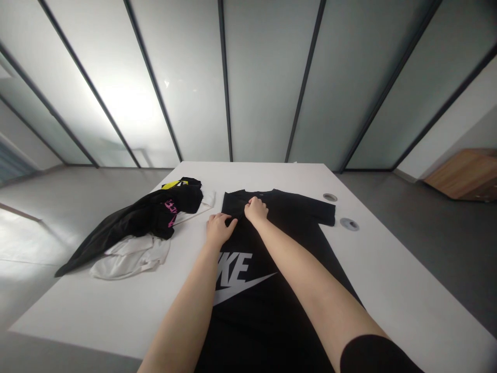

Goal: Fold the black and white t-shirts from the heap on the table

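The black shirt (267, 321) lay spread on the white surface (392, 290), its pale lettering (236, 270) nearest. At its left edge the left hand (219, 229) had a loosely open grip, thumb apart; the right hand's (256, 209) grip was curled closed on the shirt below its collar (261, 194). Rumpled clothes (135, 220) lay leftward; frosted panels (267, 77) stood beyond.

Black short-sleeved T-shirt (297, 220), spread lengthwise on the white tabletop (392, 280), collar (259, 193) at the far end, one sleeve (321, 210) stretched out flat to the right, large pale lettering (236, 268) above a curved swoosh (248, 285), both partly covered at the left.
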`<move>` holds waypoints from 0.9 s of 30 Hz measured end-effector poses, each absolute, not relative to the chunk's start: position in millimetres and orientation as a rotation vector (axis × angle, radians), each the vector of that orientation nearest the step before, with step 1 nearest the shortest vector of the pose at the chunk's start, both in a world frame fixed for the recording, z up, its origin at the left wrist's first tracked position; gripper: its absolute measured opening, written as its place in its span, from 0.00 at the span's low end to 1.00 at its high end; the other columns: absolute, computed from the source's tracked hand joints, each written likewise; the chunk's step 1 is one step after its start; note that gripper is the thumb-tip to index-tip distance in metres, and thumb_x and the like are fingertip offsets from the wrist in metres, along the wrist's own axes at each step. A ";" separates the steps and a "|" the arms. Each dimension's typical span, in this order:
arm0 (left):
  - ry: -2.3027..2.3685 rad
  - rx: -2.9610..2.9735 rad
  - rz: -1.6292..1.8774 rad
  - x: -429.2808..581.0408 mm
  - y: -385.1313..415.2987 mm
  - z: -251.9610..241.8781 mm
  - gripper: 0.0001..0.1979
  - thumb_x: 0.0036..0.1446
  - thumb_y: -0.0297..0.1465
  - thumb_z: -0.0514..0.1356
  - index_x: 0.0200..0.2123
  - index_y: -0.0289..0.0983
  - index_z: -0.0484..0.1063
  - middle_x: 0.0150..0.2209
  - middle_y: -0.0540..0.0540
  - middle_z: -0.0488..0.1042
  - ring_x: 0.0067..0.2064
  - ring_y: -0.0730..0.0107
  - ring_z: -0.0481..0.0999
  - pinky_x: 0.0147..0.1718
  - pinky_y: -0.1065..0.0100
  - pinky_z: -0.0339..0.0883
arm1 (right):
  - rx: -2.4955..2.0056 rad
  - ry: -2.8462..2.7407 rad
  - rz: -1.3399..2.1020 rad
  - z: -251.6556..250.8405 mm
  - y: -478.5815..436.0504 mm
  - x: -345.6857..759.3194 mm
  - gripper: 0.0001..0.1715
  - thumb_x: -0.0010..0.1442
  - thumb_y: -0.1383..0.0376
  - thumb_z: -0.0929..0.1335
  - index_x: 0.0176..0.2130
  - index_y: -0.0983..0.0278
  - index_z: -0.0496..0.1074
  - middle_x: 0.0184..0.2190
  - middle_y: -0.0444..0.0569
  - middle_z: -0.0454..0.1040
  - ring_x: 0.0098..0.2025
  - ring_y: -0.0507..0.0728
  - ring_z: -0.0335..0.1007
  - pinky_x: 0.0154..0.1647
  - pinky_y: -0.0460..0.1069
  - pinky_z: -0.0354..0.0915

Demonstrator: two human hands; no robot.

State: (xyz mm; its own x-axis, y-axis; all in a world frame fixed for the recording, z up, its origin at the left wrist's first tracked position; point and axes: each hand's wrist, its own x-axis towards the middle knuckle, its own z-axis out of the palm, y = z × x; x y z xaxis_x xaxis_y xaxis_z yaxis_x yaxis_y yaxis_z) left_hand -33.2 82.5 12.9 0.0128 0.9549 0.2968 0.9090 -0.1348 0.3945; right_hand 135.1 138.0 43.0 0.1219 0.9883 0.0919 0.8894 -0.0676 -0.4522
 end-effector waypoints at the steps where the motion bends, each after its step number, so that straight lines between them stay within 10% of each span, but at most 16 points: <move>1: 2.013 2.186 0.786 -32.7 83.2 12.8 0.17 0.71 0.42 0.57 0.50 0.42 0.83 0.54 0.42 0.82 0.58 0.49 0.75 0.59 0.53 0.69 | -1.984 -1.835 0.320 42.7 136.7 133.2 0.24 0.74 0.64 0.58 0.61 0.65 0.73 0.63 0.64 0.72 0.65 0.70 0.67 0.62 0.65 0.64; 8: 2.143 2.226 0.484 -29.1 84.0 -1.9 0.26 0.73 0.34 0.48 0.69 0.37 0.70 0.72 0.39 0.67 0.73 0.40 0.61 0.69 0.40 0.59 | -1.568 -2.445 0.311 28.3 126.7 112.8 0.34 0.75 0.55 0.59 0.75 0.57 0.58 0.79 0.48 0.49 0.80 0.63 0.40 0.77 0.58 0.43; 16: 2.184 2.268 0.339 -25.1 73.8 2.1 0.31 0.72 0.36 0.49 0.74 0.30 0.61 0.76 0.33 0.56 0.77 0.38 0.53 0.70 0.40 0.55 | -1.745 -2.422 0.397 16.8 125.2 125.4 0.43 0.74 0.47 0.57 0.78 0.64 0.52 0.80 0.56 0.44 0.80 0.71 0.38 0.77 0.65 0.40; 27: 2.087 2.400 0.275 -2.3 29.5 17.9 0.25 0.71 0.39 0.52 0.64 0.33 0.72 0.67 0.32 0.71 0.68 0.41 0.68 0.64 0.43 0.63 | -1.778 -2.293 0.337 15.4 67.6 161.4 0.36 0.76 0.53 0.58 0.75 0.65 0.60 0.78 0.61 0.52 0.78 0.73 0.45 0.76 0.67 0.44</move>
